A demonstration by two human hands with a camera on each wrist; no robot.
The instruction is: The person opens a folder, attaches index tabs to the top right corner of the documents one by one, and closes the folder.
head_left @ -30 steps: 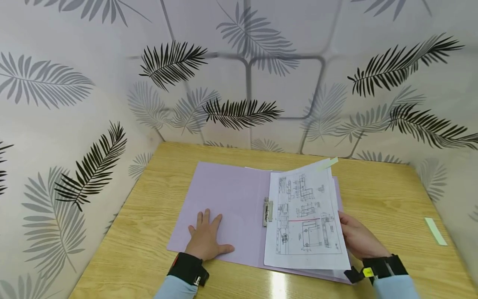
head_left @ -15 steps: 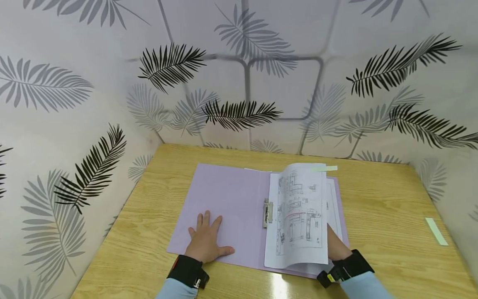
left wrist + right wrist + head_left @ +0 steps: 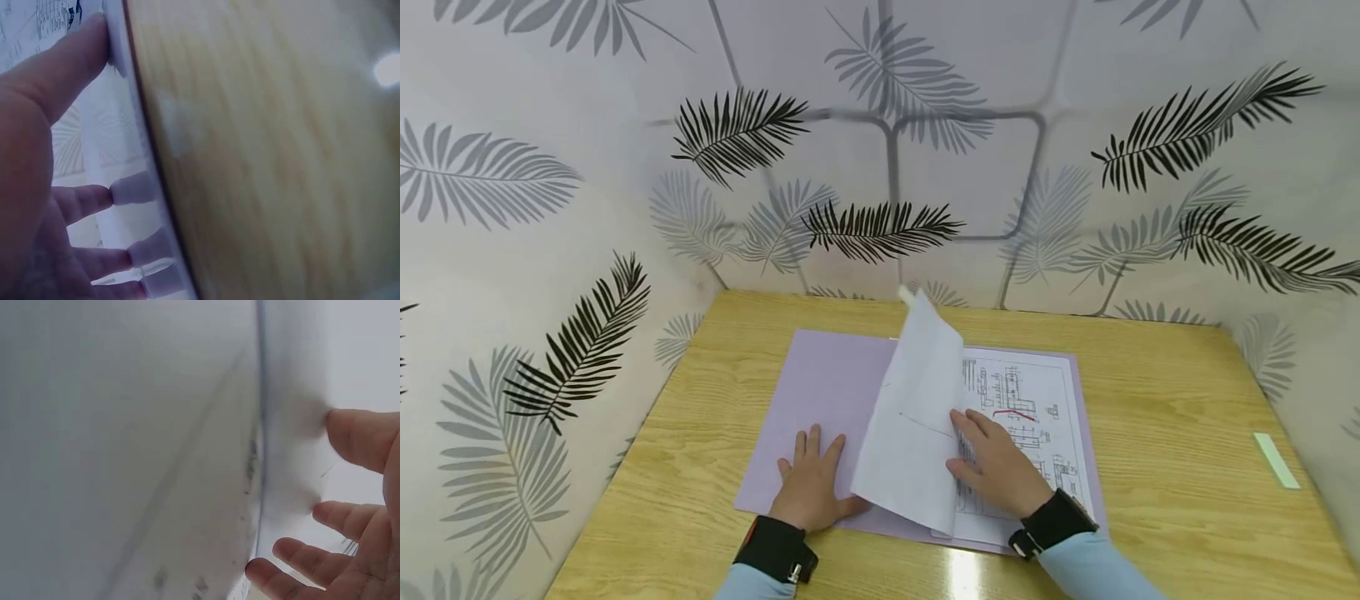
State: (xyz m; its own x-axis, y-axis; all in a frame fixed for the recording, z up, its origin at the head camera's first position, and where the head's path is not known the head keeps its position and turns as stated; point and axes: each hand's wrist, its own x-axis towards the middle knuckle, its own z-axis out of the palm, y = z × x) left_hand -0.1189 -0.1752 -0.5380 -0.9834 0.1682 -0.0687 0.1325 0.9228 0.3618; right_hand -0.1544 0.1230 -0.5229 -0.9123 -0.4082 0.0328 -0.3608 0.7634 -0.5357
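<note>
A purple folder (image 3: 827,375) lies open on the table. My left hand (image 3: 808,487) rests flat on its left cover, fingers spread, the thumb partly under the sheet's lower corner. A white paper sheet (image 3: 913,433), mostly blank on the side that shows, stands bent up over the middle of the folder. With fingers extended, my right hand (image 3: 1000,467) touches the sheet near its fold; the right wrist view shows the fingertips (image 3: 328,422) against the paper. Beneath that hand, a printed drawing sheet (image 3: 1052,392) with a red line lies on the right side. The metal clip is hidden.
The wooden table (image 3: 1172,433) extends around the folder. A pale green strip (image 3: 1276,460) lies near its right edge. A wall covering with a leaf pattern (image 3: 880,229) rises behind. A pale tab (image 3: 907,295) sticks out from the lifted sheet's top corner.
The right hand has moved left from the folder's right edge, turning the top sheet over toward the left. The drawing sheet below is uncovered. The left hand stays in place.
</note>
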